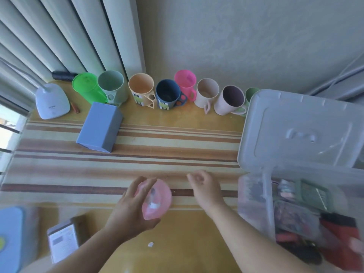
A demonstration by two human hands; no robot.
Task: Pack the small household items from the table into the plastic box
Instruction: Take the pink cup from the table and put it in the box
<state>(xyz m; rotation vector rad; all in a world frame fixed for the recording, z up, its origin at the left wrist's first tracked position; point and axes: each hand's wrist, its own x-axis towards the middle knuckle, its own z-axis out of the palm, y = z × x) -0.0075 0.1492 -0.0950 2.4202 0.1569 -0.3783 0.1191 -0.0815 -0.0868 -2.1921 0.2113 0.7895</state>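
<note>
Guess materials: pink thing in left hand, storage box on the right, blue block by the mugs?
Pink item, gripped by the left hand: likely translucent soft plastic or silicone; contents show through, but blurred. Plastic box: clear rigid plastic, contents visible through the wall; its lid looks frosted, moulded. Blue block: matte, sharp edges; plastic or card, unclear.

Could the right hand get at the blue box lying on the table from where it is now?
Probably yes: the right hand holds nothing, and only bare striped tabletop lies between it and the blue box, though that means reaching across to the left.

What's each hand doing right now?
Left hand: holding the translucent pink oval plastic case.
Right hand: fingers loosely curled, holding nothing visible.
</note>
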